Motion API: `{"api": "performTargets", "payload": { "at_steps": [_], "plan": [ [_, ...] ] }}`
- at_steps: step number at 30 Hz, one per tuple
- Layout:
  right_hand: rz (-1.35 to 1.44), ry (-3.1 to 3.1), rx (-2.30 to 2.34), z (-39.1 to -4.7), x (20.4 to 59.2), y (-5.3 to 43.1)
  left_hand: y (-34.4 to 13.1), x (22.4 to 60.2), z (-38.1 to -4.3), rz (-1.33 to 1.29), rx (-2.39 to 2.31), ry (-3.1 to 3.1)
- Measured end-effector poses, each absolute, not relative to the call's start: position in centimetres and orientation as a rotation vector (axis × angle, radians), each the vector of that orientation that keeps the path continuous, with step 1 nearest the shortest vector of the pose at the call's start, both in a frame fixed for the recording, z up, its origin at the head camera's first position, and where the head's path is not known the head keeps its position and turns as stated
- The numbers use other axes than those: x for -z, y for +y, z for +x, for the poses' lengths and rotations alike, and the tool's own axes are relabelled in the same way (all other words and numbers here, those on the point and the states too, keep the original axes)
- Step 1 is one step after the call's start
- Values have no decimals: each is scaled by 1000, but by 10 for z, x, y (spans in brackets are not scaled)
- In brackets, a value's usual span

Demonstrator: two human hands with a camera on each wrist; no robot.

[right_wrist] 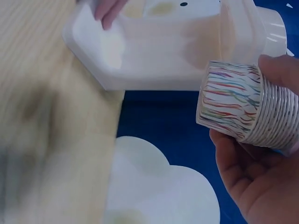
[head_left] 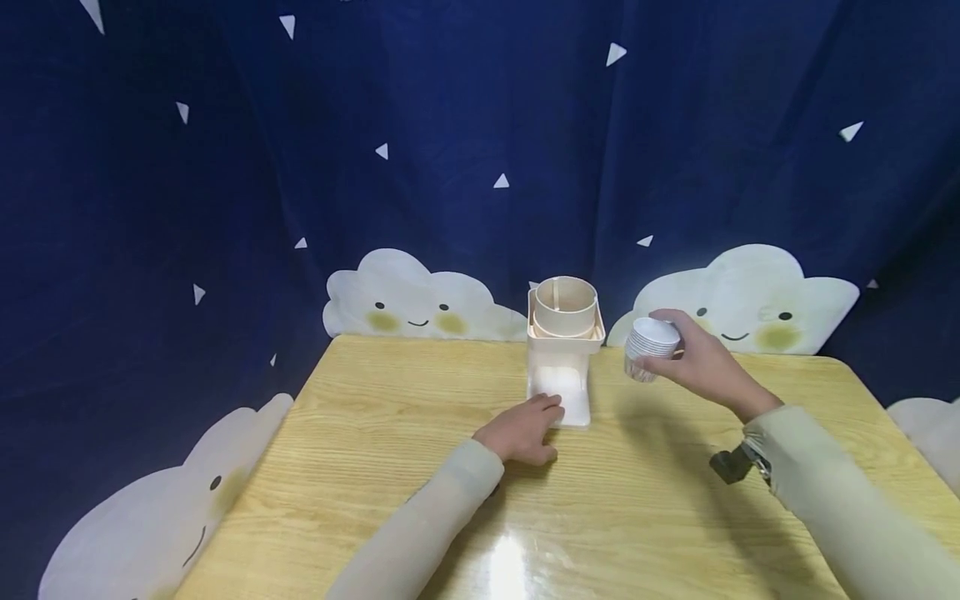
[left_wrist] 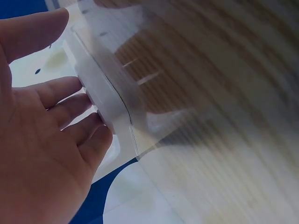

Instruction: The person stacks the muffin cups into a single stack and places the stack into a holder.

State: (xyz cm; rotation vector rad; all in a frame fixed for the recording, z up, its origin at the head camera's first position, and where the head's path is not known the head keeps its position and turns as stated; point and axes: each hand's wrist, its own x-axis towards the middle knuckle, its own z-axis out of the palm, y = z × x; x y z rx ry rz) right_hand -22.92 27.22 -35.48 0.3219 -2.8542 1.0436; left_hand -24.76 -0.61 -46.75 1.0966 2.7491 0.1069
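Observation:
My right hand (head_left: 705,365) grips a stack of small paper cups (head_left: 643,343) above the table, to the right of a cream-coloured cup dispenser (head_left: 557,360). In the right wrist view the stack (right_wrist: 232,100) shows colourful wavy stripes and many layered rims, with thumb and fingers on either side. The dispenser has a round open tube (head_left: 566,307) on top and a flat white base. At that base my left hand (head_left: 522,431) rests with its fingers reaching over the edge. Seen from the left wrist, its loosely bent fingertips (left_wrist: 100,135) touch the white base edge (left_wrist: 112,100).
The wooden table (head_left: 390,400) runs back to a dark blue curtain (head_left: 450,108) with white triangles. White cloud-shaped panels with faces (head_left: 420,296) stand along the back edge and the left side. A small black device (head_left: 731,464) is strapped at the right wrist.

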Motion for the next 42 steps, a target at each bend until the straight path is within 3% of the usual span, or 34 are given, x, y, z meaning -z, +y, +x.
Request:
{"api": "performTargets", "payload": {
  "at_steps": [19,28,42],
  "plan": [
    [252,-2940,-968,-268,262,260,-3,470,-249,1138,-86,2777],
    [324,-2961,-944,-277,228,219,-5,470,-249,1130,-87,2798],
    [349,-3053,-816,-292,228,170,-6,470,-246,1140,-91,2813]
  ]
}}
